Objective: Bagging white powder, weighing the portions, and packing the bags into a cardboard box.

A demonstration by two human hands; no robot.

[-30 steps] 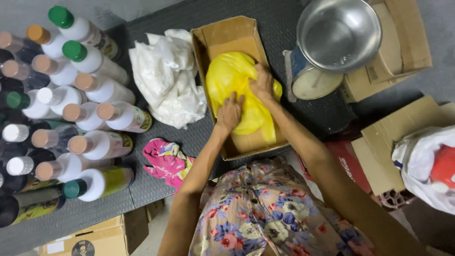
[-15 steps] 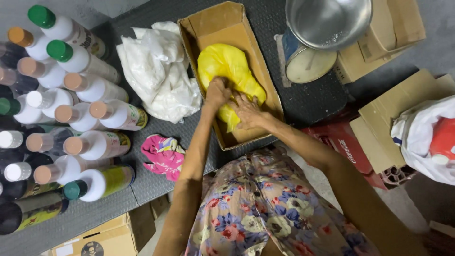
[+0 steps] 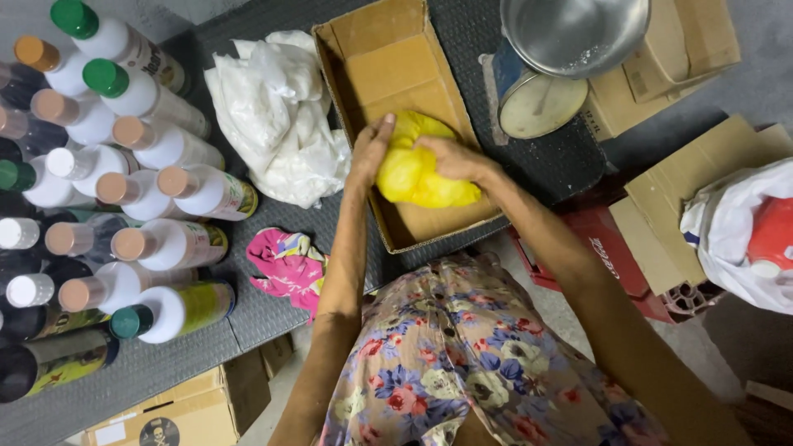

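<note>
We see a dark ribbed worktop [image 3: 273, 310]. At twelve o'clock on it lies an open cardboard box [image 3: 396, 58]; at one o'clock, a dial scale [image 3: 533, 99] with a steel bowl [image 3: 578, 33]. White plastic bags [image 3: 277, 116] lie at eleven, rows of capped bottles [image 3: 124, 198] fill nine, and a pink patterned cloth [image 3: 285, 264] lies near the front edge at seven.

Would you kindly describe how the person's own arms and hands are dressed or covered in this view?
Both arms are bare from the upper arm down; no sleeve reaches the forearms. The left hand and right hand wear no gloves, and no ring, bracelet or watch can be made out. The only clothing in view is a floral-print garment with pink, blue and cream flowers, close below the camera.
</note>
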